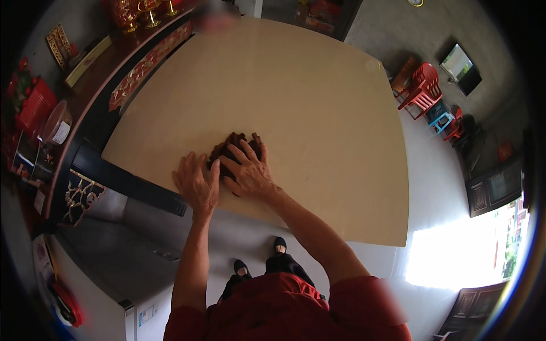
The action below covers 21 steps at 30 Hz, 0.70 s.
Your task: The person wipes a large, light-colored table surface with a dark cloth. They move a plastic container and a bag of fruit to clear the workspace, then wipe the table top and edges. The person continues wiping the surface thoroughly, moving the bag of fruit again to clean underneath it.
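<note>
A crumpled dark brown cloth (pixel 223 150) lies bunched near the close edge of a wide tan tabletop (pixel 318 125). My right hand (pixel 250 173) rests on top of this cloth with its fingers stretched out and apart. Folds of it show between the fingers and beyond their tips, while the part under the palm is hidden. Just left of the cloth, my left hand (pixel 196 182) lies on the tabletop, fingers spread. Its thumb side is close beside the cloth's edge; whether it touches cannot be made out. No object shows in the left hand.
Along the left stands a dark carved altar table (pixel 77 111) bearing red and gold ornaments and a round clear container (pixel 57 122). A black bar (pixel 136 183) juts toward the tabletop's near left corner. Red plastic chairs (pixel 424 88) and a blue stool (pixel 442 122) stand at the right wall.
</note>
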Tool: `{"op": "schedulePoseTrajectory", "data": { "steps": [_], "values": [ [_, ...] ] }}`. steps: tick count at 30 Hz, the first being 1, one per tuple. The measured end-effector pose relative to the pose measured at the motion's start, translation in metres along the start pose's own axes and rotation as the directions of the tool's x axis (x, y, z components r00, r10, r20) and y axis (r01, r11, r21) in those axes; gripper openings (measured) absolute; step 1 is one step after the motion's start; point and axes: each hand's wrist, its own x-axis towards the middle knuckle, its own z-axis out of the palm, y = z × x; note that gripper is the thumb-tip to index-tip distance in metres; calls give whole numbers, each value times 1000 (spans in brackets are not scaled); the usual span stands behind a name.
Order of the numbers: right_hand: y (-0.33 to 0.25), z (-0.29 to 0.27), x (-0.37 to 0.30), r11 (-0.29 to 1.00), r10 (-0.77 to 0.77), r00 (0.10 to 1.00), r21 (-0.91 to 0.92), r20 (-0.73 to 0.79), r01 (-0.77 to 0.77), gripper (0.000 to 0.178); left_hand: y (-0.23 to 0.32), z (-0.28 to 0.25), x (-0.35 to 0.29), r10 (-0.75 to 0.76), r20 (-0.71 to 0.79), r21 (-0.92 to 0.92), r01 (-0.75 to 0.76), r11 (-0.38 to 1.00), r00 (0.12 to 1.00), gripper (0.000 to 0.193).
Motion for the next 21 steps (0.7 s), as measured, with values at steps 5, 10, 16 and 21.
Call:
{"op": "schedulePoseTrajectory", "data": {
  "steps": [5,10,16,21],
  "values": [
    [66,12,45,1000,9,998,26,-57,-7,51,2,-1,0,-6,-5,23,6,1000,1000,39],
    [177,0,63,982,171,967,-52,-189,-184,50,6,-7,2,-20,12,-14,20,1000,1000,39],
    [299,-42,31,872,430,874,-148,-226,-467,54,4,-12,3,-38,55,-43,40,998,998,40],
    [345,-97,9,611,730,656,-248,-191,-752,59,8,-16,6,-73,64,-55,76,996,995,42]
  ]
}}
